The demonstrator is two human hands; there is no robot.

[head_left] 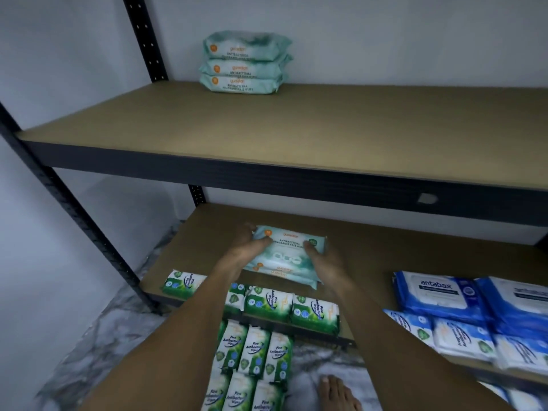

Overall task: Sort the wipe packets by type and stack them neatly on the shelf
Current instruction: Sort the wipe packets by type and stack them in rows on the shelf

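Held a teal pack at both ends: hooked over its far left corner with the left fingers, pressed on its right end with the right thumb, the other right fingers hidden behind it. Clasped it so between left hand and right hand, low over the lower shelf; could not tell whether touching the board or just above it. Possibly two packs together, going by a second printed edge beneath; not certain.

Seemed to be at the gathering step: taking up the teal kind to join the stack of three like packs at the back of the upper shelf. Would next call for lifting clear of the upper board's front edge, carrying up and back, and setting down square on that stack, label forward like the others, without letting the soft wrapper sag or slide.

Found green packs in a row along the lower shelf's front, just before the hands, with more of the same lower down in front of the shelf. Found blue packs heaped to the right, well apart from the teal. Beyond these: brown board on both shelves, a black post, pale wall, marbled floor and a bare foot.
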